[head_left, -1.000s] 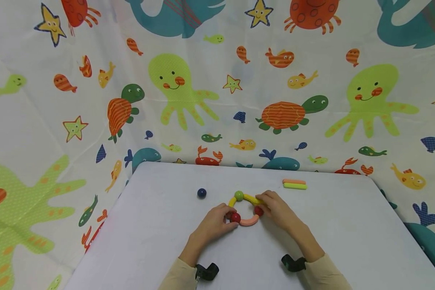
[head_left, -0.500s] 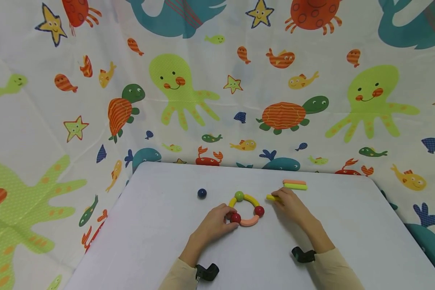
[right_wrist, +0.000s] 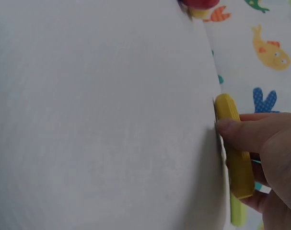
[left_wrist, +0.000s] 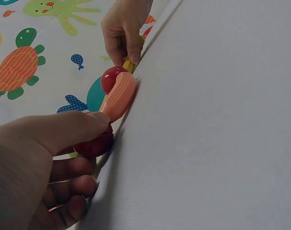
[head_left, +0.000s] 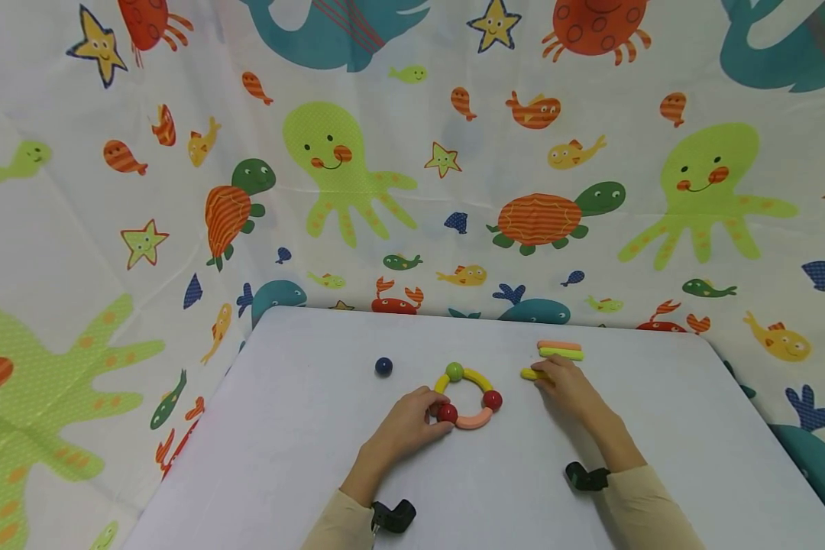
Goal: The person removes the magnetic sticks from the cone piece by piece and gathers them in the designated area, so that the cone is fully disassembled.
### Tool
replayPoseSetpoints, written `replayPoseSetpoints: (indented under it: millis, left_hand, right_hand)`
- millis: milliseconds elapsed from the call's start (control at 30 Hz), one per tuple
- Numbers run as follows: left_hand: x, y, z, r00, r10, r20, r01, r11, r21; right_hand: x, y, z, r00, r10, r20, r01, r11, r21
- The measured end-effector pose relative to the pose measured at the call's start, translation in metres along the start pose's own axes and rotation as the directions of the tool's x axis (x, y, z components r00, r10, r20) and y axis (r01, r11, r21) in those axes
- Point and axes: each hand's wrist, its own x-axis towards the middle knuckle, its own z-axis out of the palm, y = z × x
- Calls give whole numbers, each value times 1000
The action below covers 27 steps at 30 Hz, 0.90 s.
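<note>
Drawn rightward, my right hand [head_left: 564, 388] is pinching a straight yellow rod [right_wrist: 234, 158] while my left hand [head_left: 412, 418] is gripping the glossy red ball [head_left: 446, 413], risking breaking the bead-and-rod ring [head_left: 469, 396].

Right hand [head_left: 565, 388] fingertips: two stacked sticks [head_left: 560, 350] just beyond, toy ring [head_left: 469, 398] to their left. Open table [head_left: 660, 412] on their right. Blue ball [head_left: 383, 366] beyond left hand [head_left: 412, 422].
</note>
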Motion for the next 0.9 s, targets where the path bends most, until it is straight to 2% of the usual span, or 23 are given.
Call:
replayPoseSetpoints:
  millis: [367, 633, 900]
  left_hand:
    - [1, 0, -1, 1000, 24, -9, -24, 1000, -1]
    - [1, -1, -1, 1000, 21, -11, -21, 1000, -9]
    - [1, -1, -1, 1000, 17, -2, -17, 1000, 1]
  right_hand:
    - [-2, 11, -8, 997, 81, -7, -81, 997, -14]
    - [1, 21, -16, 995, 67, -79, -74, 993, -92]
    - [7, 28, -19, 993, 52, -104, -67, 986, -152]
